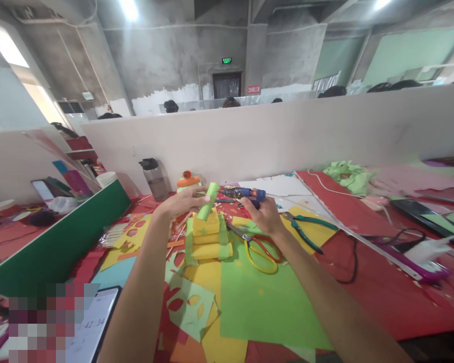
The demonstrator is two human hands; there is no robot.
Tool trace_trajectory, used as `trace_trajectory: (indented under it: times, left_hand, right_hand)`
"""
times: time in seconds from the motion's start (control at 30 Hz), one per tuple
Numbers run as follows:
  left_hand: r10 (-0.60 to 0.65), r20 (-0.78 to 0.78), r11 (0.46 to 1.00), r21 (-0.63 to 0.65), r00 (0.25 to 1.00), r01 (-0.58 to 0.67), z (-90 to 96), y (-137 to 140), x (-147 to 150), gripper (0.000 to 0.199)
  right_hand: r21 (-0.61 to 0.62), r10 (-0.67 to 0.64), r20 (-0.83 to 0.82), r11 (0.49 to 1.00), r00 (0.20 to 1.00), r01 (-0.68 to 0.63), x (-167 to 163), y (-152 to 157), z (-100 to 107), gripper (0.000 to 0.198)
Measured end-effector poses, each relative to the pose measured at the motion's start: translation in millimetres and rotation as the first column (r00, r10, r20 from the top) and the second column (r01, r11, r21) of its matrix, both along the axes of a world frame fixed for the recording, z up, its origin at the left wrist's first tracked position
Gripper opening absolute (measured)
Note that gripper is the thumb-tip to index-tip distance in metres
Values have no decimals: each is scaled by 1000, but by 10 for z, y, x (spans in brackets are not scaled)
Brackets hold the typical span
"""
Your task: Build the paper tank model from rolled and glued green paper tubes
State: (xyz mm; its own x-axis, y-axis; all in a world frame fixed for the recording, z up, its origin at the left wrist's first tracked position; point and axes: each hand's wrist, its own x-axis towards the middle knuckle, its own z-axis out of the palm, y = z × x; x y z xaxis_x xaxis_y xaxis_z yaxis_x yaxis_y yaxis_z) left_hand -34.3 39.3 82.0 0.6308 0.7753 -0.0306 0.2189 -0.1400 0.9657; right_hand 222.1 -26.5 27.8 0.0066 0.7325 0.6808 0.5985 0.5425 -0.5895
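I had the left hand [189, 199] pinched narrow around a bright light-green rolled paper tube [208, 202], fingers behind it and the thumb along its near side. The tube leaned, its top tipped away to the right, and stood in view over a yellow paper block with green side strips [206, 228]; from my camera I could not tell whether its lower end touched the block.

My right hand [265, 216] was closed around the handle of a dark-blue glue gun with an orange part [245, 193]. I saw its nozzle pointed left at the tube's upper end, very near it, though contact was too small to make out.

Below the right hand I saw metal scissors with one red and one yellow handle loop [246, 237], lying partly over a large flat green sheet [268, 307]. Right of that hand, pliers with teal handles [294, 220] lay spread on a yellow sheet [323, 233]. Beyond the left hand were a small orange paper roll [188, 181] and a grey see-through bottle with a black lid [154, 180], upright near a pale partition [212, 146].
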Motion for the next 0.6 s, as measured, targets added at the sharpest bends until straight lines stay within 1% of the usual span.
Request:
trace_trajectory:
  times: [0.1, 0.2, 0.33, 0.47, 0.6]
  left_hand:
    - [-6, -15, 1000, 29, 1000, 6, 11, -11, 6, 52]
    - [5, -6, 1000, 10, 1000, -5, 16, -13, 11, 55]
    - [23, 25, 999, -31, 999, -22, 3, 2, 7, 58]
    - [27, 57, 1000, -15, 998, -26, -26, 28, 2, 56]
    - [66, 61, 998, -7, 996, -66, -36, 45, -1, 59]
  right_hand:
    - [22, -48, -29, 999, 998, 49, 5, 7, 11, 45]
    - [9, -50, -25, 999, 998, 50, -5, 4, 14, 44]
    - [-19, 10, 27, 1000, 1000, -10, -24, -9, 0, 41]
    - [-87, 84, 86, 993, 993, -76, -22, -27, -10, 40]
    - [-164, 150, 88, 977, 985, -134, -20, -48, 7, 41]
